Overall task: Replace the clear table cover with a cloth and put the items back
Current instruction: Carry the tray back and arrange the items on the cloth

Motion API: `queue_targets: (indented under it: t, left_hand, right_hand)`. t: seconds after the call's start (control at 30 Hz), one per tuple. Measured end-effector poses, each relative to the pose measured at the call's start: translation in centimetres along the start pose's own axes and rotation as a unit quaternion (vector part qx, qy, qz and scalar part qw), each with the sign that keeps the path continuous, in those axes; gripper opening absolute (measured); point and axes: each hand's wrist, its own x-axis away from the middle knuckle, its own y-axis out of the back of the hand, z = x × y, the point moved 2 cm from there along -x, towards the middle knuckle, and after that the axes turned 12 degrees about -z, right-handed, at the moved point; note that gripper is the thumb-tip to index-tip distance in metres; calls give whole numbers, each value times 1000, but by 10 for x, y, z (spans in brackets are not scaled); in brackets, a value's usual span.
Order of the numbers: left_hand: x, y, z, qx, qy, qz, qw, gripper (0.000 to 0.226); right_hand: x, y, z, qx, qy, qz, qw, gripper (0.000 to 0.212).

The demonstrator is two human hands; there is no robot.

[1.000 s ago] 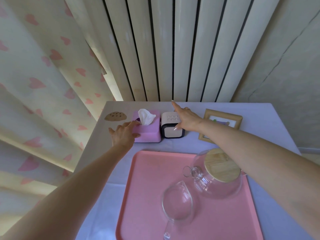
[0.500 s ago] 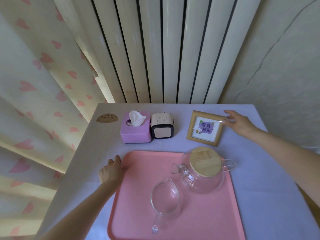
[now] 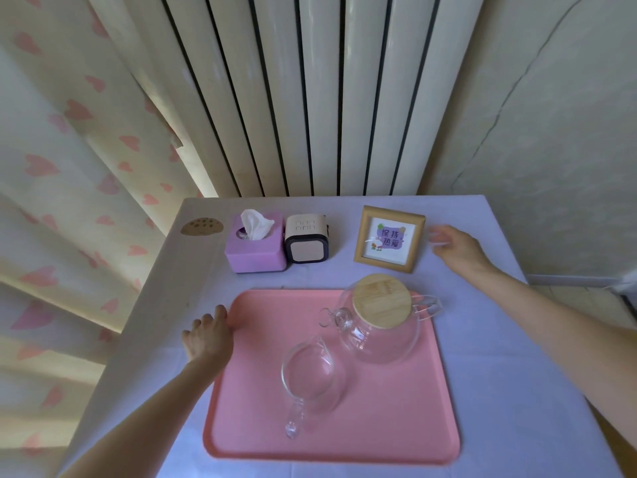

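A: Lilac cloth (image 3: 499, 357) lies spread, pink plastic tray (image 3: 262, 391) on it. Your hands?
B: Left hand (image 3: 208, 338) curled at tray's left rim, grip unclear. Right hand (image 3: 456, 248) loose, empty, beside wooden picture frame (image 3: 389, 239). Shove the tray: cloth may bunch, bamboo-lidded glass teapot (image 3: 382, 319) may slide.

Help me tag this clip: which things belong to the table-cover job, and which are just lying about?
Job: cloth, pink tray, glass teapot, glass pitcher, tissue box, cube clock, picture frame, left hand, right hand.
Just there: heart curtain, ribbed panel, wall.
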Motion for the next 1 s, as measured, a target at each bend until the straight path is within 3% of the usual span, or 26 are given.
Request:
queue_targets:
  t: [0.07, 0.13, 0.23, 0.27, 0.37, 0.43, 0.57, 0.77, 1.0]
  left_hand:
    - [11, 9, -1, 52, -8, -27, 998, 41]
    - [30, 24, -9, 180, -35, -49, 982, 53]
    - [71, 57, -27, 392, -58, 42, 917, 95]
    - [86, 62, -33, 402, -74, 64, 910, 106]
    - [126, 69, -52, 307, -145, 81, 937, 125]
    - [138, 62, -62, 228, -153, 83, 958, 124]
    - [136, 52, -67, 141, -152, 12, 978, 99]
    - [116, 52, -52, 176, -86, -47, 979, 89]
    - [86, 57, -49, 191, -45, -36, 980, 87]
  right_hand:
    - [29, 4, -8, -22, 27, 47, 998, 54]
    - [60, 6, -13, -29, 46, 138, 989, 67]
    - [90, 6, -17, -51, 52, 207, 976, 65]
    - [96, 4, -16, -49, 60, 207, 975, 62]
    - [105, 2, -12, -13, 100, 171, 980, 55]
    - [110, 3, -7, 18, 114, 165, 979, 53]
    - [121, 4, -3, 60, 114, 182, 975, 57]
    - [134, 7, -16, 67, 100, 175, 977, 59]
    - [147, 8, -21, 4, 94, 189, 978, 77]
